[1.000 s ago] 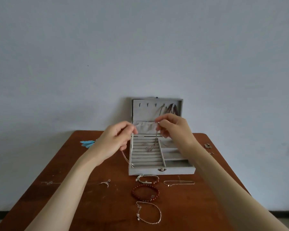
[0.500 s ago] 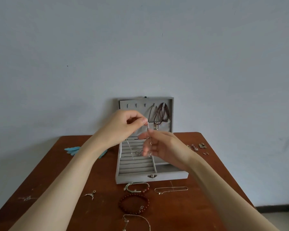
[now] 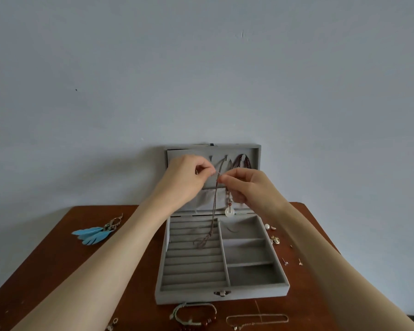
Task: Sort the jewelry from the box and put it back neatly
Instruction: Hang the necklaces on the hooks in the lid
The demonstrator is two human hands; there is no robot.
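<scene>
Since a moment earlier, both hands had been raised to the lid of the grey jewelry box [image 3: 221,295], where something fine was pinched between the left hand [image 3: 189,174] and right hand [image 3: 244,185], apparently for hanging, while a cord necklace [image 3: 214,211] hung just below the fingertips.

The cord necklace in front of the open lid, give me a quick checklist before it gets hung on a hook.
1. Left hand pinches the cord necklace: ok.
2. Right hand pinches the cord: ok.
3. Lid of the jewelry box open, upright: ok.
4. Free hook near the hands: cannot tell, partly hidden.
5. Cord tail lifted off the ring rolls: not ok, resting there.
6. White disc pendant belongs to this cord: cannot tell.
</scene>
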